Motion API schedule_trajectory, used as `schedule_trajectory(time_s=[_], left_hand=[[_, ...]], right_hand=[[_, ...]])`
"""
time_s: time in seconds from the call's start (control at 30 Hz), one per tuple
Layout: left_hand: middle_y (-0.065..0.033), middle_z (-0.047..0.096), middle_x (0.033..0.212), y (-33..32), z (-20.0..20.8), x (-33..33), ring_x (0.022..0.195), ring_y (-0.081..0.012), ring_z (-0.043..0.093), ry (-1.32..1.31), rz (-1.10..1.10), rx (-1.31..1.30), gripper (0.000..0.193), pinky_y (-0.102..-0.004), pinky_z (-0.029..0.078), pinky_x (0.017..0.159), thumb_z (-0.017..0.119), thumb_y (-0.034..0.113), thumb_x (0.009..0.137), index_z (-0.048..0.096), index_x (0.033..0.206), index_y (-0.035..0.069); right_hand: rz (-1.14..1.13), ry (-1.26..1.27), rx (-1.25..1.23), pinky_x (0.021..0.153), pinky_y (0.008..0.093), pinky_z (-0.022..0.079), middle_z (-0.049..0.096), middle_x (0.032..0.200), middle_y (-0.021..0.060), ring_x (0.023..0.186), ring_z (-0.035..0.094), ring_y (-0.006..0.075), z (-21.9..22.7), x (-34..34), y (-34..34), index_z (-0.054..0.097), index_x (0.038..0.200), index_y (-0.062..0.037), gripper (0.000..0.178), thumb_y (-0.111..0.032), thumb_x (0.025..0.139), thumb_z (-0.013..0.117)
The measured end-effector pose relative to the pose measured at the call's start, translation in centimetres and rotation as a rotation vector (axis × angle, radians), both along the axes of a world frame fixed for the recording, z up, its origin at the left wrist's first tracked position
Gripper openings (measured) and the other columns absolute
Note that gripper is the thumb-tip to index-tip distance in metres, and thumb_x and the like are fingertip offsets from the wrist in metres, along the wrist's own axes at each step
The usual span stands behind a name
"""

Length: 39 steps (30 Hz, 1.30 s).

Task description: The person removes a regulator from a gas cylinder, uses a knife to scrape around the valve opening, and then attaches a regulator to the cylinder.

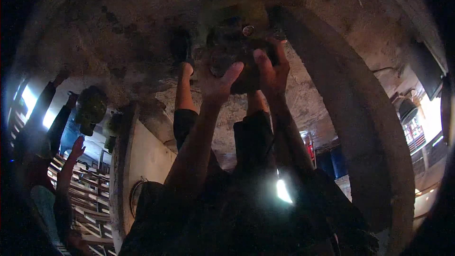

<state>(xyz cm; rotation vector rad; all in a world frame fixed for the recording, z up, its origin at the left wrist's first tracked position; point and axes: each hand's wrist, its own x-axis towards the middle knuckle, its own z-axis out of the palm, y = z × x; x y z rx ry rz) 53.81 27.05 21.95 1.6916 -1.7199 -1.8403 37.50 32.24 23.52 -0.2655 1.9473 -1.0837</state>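
A dark, rounded thing (247,79) sits between my two hands, low over the floor; the dim light hides its kind. My left hand (219,85) grips its left side, thumb toward the middle. On its right side is my right hand (274,73), also closed, with the thumb up and the fingers partly hidden behind it. Just beyond lies a bulky, dull yellow-green thing (232,14) with a small pale ring (248,31) at its near edge. How the two join or touch I cannot tell.
A person's hand (77,148) reaches up at the left, near a dark greenish lump (91,106). A pale low wall (144,161) stands by slatted wood (87,194). A broad dark curved beam or ledge (360,99) runs down the right. My foot (181,47) rests on rough floor.
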Motion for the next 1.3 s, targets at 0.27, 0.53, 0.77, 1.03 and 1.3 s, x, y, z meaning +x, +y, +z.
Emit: schedule_trajectory(time_s=[0.27, 0.53, 0.77, 1.03, 1.3], left_hand=[[-0.0108, 0.062, 0.11, -1.3, 3.6, -2.7, 0.099, -0.0217, 0.06, 0.139, 0.397, 0.294, 0.055, -0.0353, 0.049, 0.085, 0.08, 0.021, 0.072, 0.056, 0.117, 0.002], [-0.0099, 0.061, 0.11, -0.1, 1.3, -1.4, 0.1, -0.0217, 0.06, 0.244, 0.354, 0.201, 0.068, -0.0359, 0.05, 0.087, 0.084, 0.02, 0.066, 0.052, 0.123, 0.003], [-0.0143, 0.059, 0.114, -0.2, 0.8, -2.7, 0.105, -0.0261, 0.059, 0.222, 0.199, 0.105, 0.079, -0.039, 0.05, 0.089, 0.086, 0.03, 0.064, 0.049, 0.127, 0.001], [-0.0159, 0.059, 0.115, 0.0, -0.4, -1.7, 0.106, -0.0272, 0.059, 0.216, 0.232, 0.136, 0.079, -0.0393, 0.05, 0.089, 0.086, 0.036, 0.063, 0.05, 0.124, 0.001], [-0.0177, 0.06, 0.115, 0.1, 0.1, -1.6, 0.107, -0.0283, 0.06, 0.115, 0.225, 0.088, 0.083, -0.0396, 0.05, 0.09, 0.086, 0.04, 0.062, 0.049, 0.124, -0.001]], right_hand=[[-0.08, -0.043, -0.019, 0.093, 0.0329, 0.042, 0.057, 0.117, 0.0117, 0.107, 0.053, 0.0192, -0.3, 0.9, 0.9, 0.049, 0.127, 0.0019, 0.05, -0.025, 0.088, 0.065], [-0.132, -0.138, 0.089, 0.09, 0.035, 0.044, 0.06, 0.116, 0.0103, 0.105, 0.057, 0.0226, -1.8, -1.7, -1.9, 0.053, 0.127, -0.0022, 0.061, -0.046, 0.087, 0.063], [0.791, 0.21, 0.381, 0.082, 0.0413, 0.052, 0.069, 0.096, 0.0168, 0.092, 0.067, 0.0282, -6.6, -8.2, -3.9, 0.069, 0.109, -0.007, 0.056, -0.056, 0.081, 0.066], [1.065, 0.519, 0.083, 0.078, 0.0411, 0.054, 0.069, 0.091, 0.0193, 0.085, 0.067, 0.0341, -5.1, -5.2, -6.1, 0.07, 0.102, -0.0045, 0.056, -0.056, 0.081, 0.066], [1.26, 0.628, 0.148, 0.077, 0.0425, 0.053, 0.067, 0.086, 0.0199, 0.085, 0.067, 0.0343, -4.6, -4.8, -7.5, 0.069, 0.092, -0.0008, 0.046, -0.046, 0.089, 0.06]])
